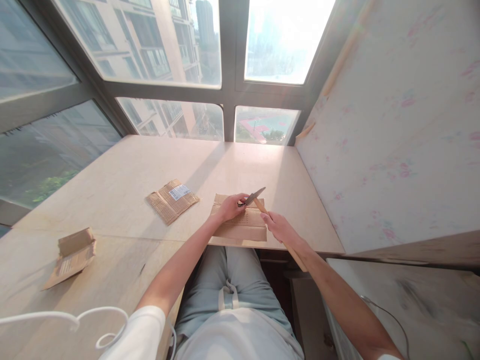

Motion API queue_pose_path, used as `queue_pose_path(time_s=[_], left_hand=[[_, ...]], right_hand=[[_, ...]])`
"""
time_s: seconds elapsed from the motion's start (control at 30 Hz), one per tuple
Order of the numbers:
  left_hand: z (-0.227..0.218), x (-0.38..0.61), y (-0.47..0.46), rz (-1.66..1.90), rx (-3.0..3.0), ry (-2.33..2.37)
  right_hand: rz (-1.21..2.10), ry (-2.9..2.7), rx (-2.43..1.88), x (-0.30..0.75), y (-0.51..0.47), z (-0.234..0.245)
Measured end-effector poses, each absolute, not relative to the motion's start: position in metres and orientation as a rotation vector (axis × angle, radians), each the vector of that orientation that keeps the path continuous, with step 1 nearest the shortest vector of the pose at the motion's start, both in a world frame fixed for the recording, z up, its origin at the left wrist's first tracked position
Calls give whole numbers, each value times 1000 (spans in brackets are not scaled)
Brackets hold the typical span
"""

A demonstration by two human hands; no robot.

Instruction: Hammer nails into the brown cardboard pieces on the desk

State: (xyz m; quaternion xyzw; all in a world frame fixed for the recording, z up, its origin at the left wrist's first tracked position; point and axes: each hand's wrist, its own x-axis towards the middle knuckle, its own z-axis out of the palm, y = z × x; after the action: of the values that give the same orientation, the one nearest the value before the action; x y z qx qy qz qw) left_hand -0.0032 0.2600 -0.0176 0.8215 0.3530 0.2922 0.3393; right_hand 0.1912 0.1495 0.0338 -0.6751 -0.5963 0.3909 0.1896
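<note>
A hammer (261,204) with a long wooden handle and a grey metal head tapering to a point is held over a flat piece of cardboard (240,233). My right hand (279,226) is closed round the handle, whose lower end passes under my right forearm beyond the table edge. At the blunt side of the head, my left hand (231,207) is closed, its fingers pinching there. A small black-and-white patterned part (241,204) shows by those fingers; what it is I cannot make out. The cardboard lies close to the table's front edge, partly hidden by my left hand.
A second cardboard piece (171,202) with a white label lies left of centre on the pale table (255,162). Farther left stands a folded cardboard piece (73,256). A white cable (101,310) curls at lower left. Windows border the back; a papered wall (393,125) rises right.
</note>
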Motion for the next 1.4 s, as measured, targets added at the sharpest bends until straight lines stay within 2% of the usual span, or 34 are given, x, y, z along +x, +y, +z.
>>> queue_pose_path(time_s=[0.3,1.0,1.4], left_hand=[[-25,-3,262,790,2061,955],[-25,-4,266,730,2063,979],[-23,-3,264,758,2041,960]], right_hand=[[1133,-1618,-1855,192,149,32],[701,-1977,-1943,194,151,21],[704,-1992,-1964,190,151,24]])
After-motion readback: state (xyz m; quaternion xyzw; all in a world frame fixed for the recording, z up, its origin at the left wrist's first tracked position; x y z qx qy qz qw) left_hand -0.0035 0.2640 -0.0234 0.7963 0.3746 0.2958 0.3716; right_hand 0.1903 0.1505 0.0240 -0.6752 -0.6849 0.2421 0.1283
